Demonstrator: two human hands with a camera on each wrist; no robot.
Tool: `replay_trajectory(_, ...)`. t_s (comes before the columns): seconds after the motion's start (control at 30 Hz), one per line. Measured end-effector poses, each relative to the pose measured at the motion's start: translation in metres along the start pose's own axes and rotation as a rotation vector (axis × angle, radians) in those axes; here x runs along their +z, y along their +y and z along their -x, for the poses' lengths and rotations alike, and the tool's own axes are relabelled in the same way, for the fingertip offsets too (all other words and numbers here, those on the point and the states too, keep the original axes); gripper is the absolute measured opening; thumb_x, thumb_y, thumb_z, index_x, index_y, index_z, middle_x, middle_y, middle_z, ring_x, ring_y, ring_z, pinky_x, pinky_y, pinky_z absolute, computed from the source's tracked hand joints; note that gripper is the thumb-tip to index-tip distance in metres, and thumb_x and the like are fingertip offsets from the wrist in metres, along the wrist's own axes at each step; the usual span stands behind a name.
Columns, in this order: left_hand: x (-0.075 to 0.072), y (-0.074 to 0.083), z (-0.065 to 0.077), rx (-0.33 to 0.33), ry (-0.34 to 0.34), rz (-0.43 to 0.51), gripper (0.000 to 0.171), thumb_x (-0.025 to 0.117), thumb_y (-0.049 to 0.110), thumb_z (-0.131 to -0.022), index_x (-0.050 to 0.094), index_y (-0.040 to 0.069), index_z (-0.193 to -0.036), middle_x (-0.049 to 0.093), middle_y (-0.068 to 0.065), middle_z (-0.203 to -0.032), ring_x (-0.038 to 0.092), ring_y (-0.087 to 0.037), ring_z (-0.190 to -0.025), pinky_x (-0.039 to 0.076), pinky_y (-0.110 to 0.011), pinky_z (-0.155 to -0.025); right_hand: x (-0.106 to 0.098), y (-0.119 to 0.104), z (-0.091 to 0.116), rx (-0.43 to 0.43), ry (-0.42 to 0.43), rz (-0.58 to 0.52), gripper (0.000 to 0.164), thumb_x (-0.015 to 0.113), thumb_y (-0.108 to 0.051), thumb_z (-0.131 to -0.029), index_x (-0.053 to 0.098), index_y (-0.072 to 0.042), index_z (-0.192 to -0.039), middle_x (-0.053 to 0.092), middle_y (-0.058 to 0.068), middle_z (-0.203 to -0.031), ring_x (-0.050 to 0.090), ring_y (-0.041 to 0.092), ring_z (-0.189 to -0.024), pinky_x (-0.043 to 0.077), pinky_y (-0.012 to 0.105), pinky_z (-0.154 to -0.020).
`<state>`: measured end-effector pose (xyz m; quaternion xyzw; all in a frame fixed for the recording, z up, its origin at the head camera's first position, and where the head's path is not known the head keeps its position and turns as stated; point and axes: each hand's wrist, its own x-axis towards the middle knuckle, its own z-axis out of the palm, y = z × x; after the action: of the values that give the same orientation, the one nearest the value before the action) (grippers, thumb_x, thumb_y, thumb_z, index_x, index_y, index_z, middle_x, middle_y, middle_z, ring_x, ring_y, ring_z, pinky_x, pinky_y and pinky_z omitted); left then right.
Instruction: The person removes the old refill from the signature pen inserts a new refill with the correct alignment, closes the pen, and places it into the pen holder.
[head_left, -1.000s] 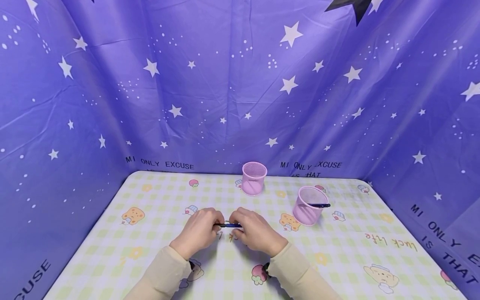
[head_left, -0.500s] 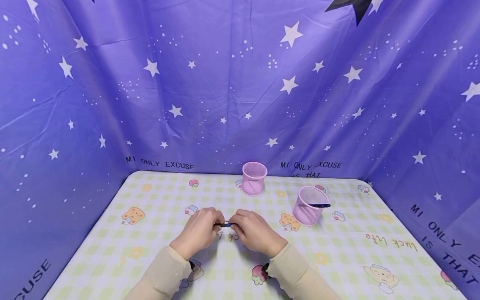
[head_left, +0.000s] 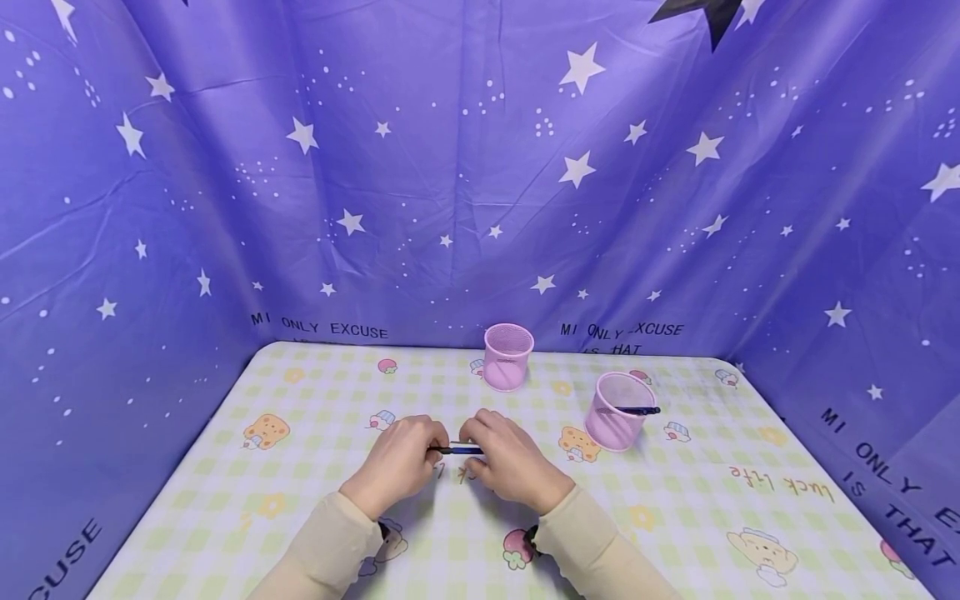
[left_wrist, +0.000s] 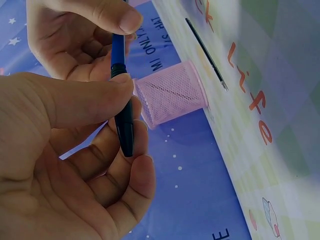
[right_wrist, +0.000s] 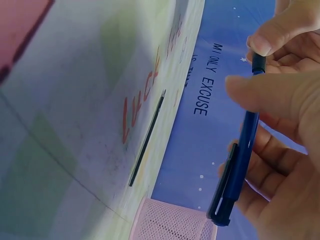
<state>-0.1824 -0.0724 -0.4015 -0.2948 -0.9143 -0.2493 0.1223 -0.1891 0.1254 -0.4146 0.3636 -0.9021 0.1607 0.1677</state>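
Note:
A blue click pen (head_left: pixel 467 451) with a dark grip and clip spans the gap between both hands, low over the table. My left hand (head_left: pixel 401 454) pinches its dark tapered end between thumb and fingers, as the left wrist view shows up close. My right hand (head_left: pixel 517 462) holds the blue barrel (right_wrist: pixel 245 145), thumb across it and fingers curled behind; the clip and button end stick out past them. On the cloth just beyond the pen lies a slim dark pen refill (right_wrist: pixel 147 137) with a metal tip, mostly hidden by the hands in the head view.
One pink mesh pen cup (head_left: pixel 507 358) stands near the table's back edge. Another pink cup (head_left: pixel 617 414), to the right, has a dark pen (head_left: pixel 639 411) leaning over its rim. A checked cloth covers the table (head_left: pixel 300 517); a purple star-patterned curtain (head_left: pixel 450 167) surrounds it.
Half a second ago the right fingertips sat closer to the left hand; now they are farther right and slightly raised, baring more blue barrel. The left hand and both cups stay put.

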Motion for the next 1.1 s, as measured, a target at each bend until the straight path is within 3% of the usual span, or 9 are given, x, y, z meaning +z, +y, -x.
replay_trajectory(0.33, 0.0003, 0.0004, -0.0001, 0.004, 0.014, -0.001, 0.019, 0.072, -0.004, -0.073, 0.068, 0.014, -0.076, 0.058, 0.005, -0.073, 0.050, -0.007, -0.064, 0.044, -0.024, -0.059, 0.0016, 0.0005, -0.0005, -0.026, 0.032, 0.018, 0.021, 0.073, -0.007, -0.076, 0.059, -0.019, -0.086, 0.049, -0.012, -0.081, 0.049, 0.007, -0.076, 0.043, 0.027, -0.068)
replay_trajectory(0.63, 0.0018, -0.0018, 0.0002, 0.011, 0.040, -0.017, 0.022, 0.071, -0.006, -0.071, 0.067, 0.015, -0.075, 0.055, 0.007, -0.071, 0.050, -0.007, -0.064, 0.043, -0.025, -0.060, 0.0004, -0.0012, -0.0012, -0.043, 0.029, 0.035, 0.010, 0.069, -0.012, -0.082, 0.069, -0.018, -0.089, 0.055, -0.010, -0.081, 0.053, 0.009, -0.076, 0.043, 0.027, -0.067)
replay_trajectory(0.93, 0.0014, -0.0017, 0.0003, 0.015, 0.038, -0.019, 0.020, 0.071, -0.004, -0.072, 0.067, 0.015, -0.075, 0.056, 0.008, -0.072, 0.050, -0.007, -0.064, 0.044, -0.025, -0.060, 0.0001, -0.0013, -0.0007, -0.037, -0.010, 0.022, 0.011, 0.067, -0.016, -0.085, 0.070, -0.017, -0.096, 0.057, -0.009, -0.083, 0.053, 0.008, -0.077, 0.044, 0.028, -0.068)
replay_trajectory(1.1, 0.0017, -0.0021, 0.0003, 0.017, 0.043, -0.024, 0.020, 0.071, -0.004, -0.072, 0.067, 0.015, -0.075, 0.057, 0.008, -0.072, 0.050, -0.007, -0.065, 0.044, -0.026, -0.061, 0.0007, -0.0005, 0.0001, -0.009, -0.033, 0.012, 0.026, 0.073, -0.020, -0.081, 0.067, -0.014, -0.105, 0.057, -0.007, -0.091, 0.054, 0.009, -0.082, 0.044, 0.028, -0.071)
